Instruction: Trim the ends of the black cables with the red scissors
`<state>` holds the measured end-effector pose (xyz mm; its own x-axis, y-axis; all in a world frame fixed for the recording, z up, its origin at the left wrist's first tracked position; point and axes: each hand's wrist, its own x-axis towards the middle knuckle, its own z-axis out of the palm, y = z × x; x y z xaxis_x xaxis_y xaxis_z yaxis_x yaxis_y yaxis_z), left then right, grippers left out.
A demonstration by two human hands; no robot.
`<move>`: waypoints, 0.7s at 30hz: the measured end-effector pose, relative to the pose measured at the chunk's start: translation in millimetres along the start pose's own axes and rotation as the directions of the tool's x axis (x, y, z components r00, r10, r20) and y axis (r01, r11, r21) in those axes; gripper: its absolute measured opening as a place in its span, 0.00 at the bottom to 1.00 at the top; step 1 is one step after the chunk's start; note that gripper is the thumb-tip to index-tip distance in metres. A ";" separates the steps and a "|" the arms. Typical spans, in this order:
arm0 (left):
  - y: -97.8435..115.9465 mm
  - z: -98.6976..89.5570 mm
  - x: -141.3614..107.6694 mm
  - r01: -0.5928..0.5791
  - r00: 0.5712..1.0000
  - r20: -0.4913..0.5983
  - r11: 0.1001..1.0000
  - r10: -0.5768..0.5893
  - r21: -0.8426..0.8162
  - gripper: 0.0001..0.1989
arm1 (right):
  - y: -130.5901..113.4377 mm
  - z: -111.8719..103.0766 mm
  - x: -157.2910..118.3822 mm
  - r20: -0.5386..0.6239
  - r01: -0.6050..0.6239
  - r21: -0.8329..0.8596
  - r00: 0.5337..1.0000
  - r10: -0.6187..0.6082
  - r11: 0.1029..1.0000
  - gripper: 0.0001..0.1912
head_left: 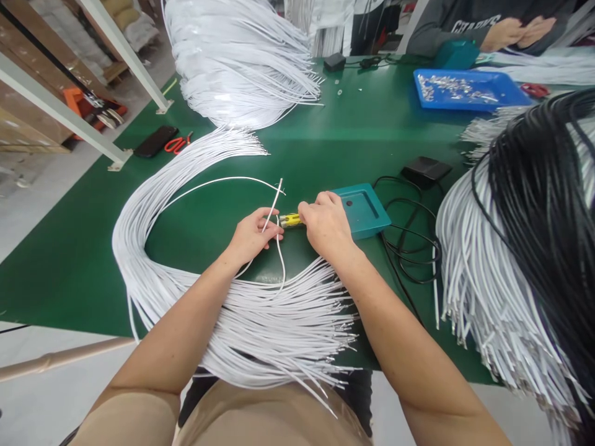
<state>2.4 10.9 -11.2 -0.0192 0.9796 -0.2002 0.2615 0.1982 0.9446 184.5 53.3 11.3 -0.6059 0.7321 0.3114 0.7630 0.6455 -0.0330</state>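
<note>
1. Pinching a white cable (274, 203) between fingers of the left hand (251, 238), around mid-table; nearly closed on it, with the free end slanting up toward the far side.
2. Gripping a yellow-handled tool (292, 220) in the right hand (328, 226), fingers wrapped tight; metal tip pointing left, right beside the left fingertips. Can't tell if biting on anything.
3. Also at the tip: a thin white strand (281, 263), curving down toward the near side. Can't tell if part of the same cable.
4. Just right of the right hand: a teal box (365, 214) on the green table (88, 260); farther right, black cords (411, 248) and a black box (425, 170).
5. Curving around the left side and under the forearms: a white cable bundle (132, 229).
6. Far left: a phone (155, 141) next to red-handled scissors (175, 144). Far middle: a big white coil (237, 62).
7. Far right: a blue tray (506, 98) of small metal parts (450, 87), near a co-worker's hands (518, 32).
8. Right edge: black cables (534, 167) draped over white ones (469, 272).
</note>
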 end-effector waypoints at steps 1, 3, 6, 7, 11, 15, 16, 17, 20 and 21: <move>-0.4 0.8 0.1 0.003 1.000 -0.001 1.000 -0.003 0.016 0.21 | 0.0 0.2 0.0 -0.004 -0.003 -0.002 1.000 0.003 1.000 0.11; -1.3 2.2 0.4 0.007 1.000 -0.002 0.999 -0.007 0.045 0.21 | -0.4 0.6 0.4 -0.011 -0.013 -0.006 1.000 0.013 1.000 0.10; -2.7 3.5 1.0 0.004 1.000 -0.012 0.997 -0.003 0.075 0.21 | -2.0 0.6 0.6 -0.004 -0.018 -0.006 1.000 0.018 1.000 0.10; -3.1 3.6 1.1 0.002 1.000 -0.016 0.997 -0.001 0.079 0.21 | -2.6 0.1 0.3 0.005 -0.015 -0.004 1.000 0.015 1.000 0.11; -3.8 3.3 1.5 0.002 1.000 -0.022 0.998 -0.001 0.058 0.22 | -1.1 -4.0 -4.0 -0.033 -0.031 0.011 0.999 0.032 0.999 0.09; -2.1 2.8 1.1 0.013 1.000 -0.023 1.000 -0.012 0.025 0.23 | 10.1 -5.0 -11.1 -0.195 -0.259 -0.026 0.949 0.249 0.965 0.16; -1.3 2.3 0.7 0.018 1.000 -0.017 1.000 -0.017 0.023 0.23 | 13.2 -3.7 -12.6 -0.209 -0.305 -0.032 0.933 0.292 0.952 0.18; -0.5 1.5 0.3 0.021 1.000 -0.008 1.000 -0.021 0.023 0.22 | 15.8 -2.1 -13.7 -0.209 -0.329 -0.036 0.926 0.315 0.944 0.19; 1.9 -3.1 -1.3 0.035 0.999 0.003 0.999 -0.035 0.019 0.22 | 19.9 2.6 -15.2 -0.185 -0.321 -0.033 0.932 0.310 0.946 0.19; 2.5 -5.3 -1.9 0.035 0.999 0.000 0.999 -0.035 0.013 0.22 | 20.1 3.3 -15.2 -0.180 -0.315 -0.031 0.935 0.305 0.949 0.19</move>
<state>-2.0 9.8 -7.1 -0.0284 0.9720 -0.2333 0.2734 0.2320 0.9335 208.3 55.8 2.8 -0.2937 0.8420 0.4524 0.9215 0.3752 -0.1001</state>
